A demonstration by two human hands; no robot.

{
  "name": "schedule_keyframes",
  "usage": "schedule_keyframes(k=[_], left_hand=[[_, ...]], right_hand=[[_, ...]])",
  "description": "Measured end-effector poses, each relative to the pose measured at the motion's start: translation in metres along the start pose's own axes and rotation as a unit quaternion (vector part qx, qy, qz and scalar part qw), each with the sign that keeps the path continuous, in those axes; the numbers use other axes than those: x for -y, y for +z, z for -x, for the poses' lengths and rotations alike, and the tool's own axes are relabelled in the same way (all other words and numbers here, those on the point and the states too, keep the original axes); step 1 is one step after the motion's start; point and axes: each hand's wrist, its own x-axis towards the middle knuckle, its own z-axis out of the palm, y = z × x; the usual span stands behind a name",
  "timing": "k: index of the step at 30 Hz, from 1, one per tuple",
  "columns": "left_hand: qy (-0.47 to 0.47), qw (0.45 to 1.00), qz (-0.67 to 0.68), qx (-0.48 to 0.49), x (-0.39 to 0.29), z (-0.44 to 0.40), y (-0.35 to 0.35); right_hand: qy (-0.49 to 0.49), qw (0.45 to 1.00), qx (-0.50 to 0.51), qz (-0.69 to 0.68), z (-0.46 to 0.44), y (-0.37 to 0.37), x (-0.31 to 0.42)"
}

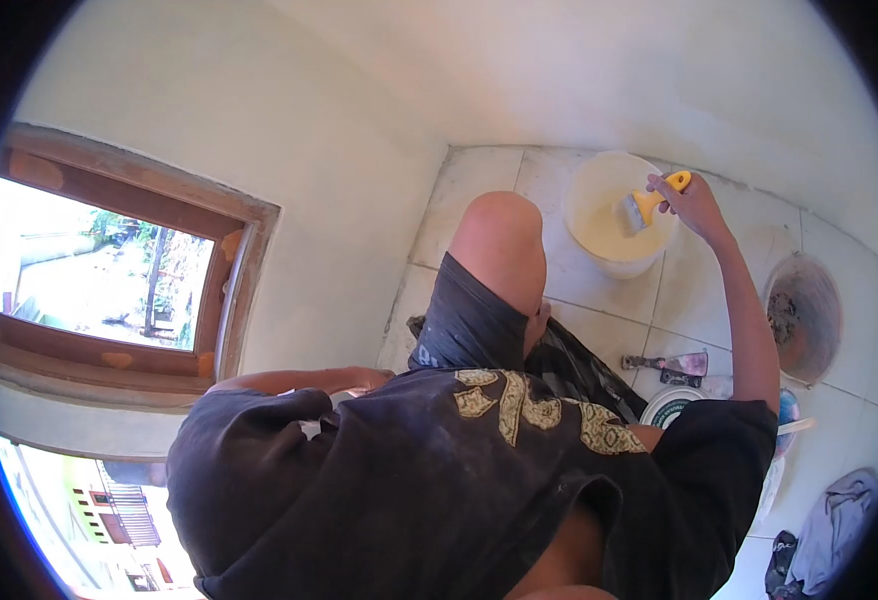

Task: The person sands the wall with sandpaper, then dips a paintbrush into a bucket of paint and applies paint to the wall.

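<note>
Pinched between the thumb and fingers of our right hand [697, 208] is a flat paintbrush [649, 204] with a yellow handle and a grey metal band. It reaches leftward and down from our grip, its head over the mouth of a round, whitish plastic bucket [627, 268], near the right-hand side. Inside the bucket is cream-coloured liquid [602, 212]; we cannot tell whether the bristles touch it.

The bucket stands on a floor of large, pale tiles [604, 318] with thin dark joints, close to a smooth off-white wall [639, 80]. Just left of it rises our bare bent knee [504, 235], above black shorts [474, 320]. Nearer our body, to the right, lie two stained flat scrapers [694, 362], beside a round tub [674, 407] with a green-and-white top. Further right is a grimy round container [827, 320] with dark residue; a crumpled grey cloth [839, 530] lies toward the lower right.

Our left hand [369, 378] is mostly hidden by our black shirt [389, 480], so we cannot tell how its fingers are set. Beyond it, a brown wooden window frame [249, 210] shows daylight and greenery.
</note>
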Motion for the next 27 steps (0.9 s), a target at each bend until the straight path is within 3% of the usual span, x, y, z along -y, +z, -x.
schedule_keyframes(k=[27], left_hand=[[0.012,1.0,0.014,-0.018,0.019,-0.011,0.021]], right_hand=[[-0.029,0.999,0.01,-0.025,-0.001,0.004,0.004]])
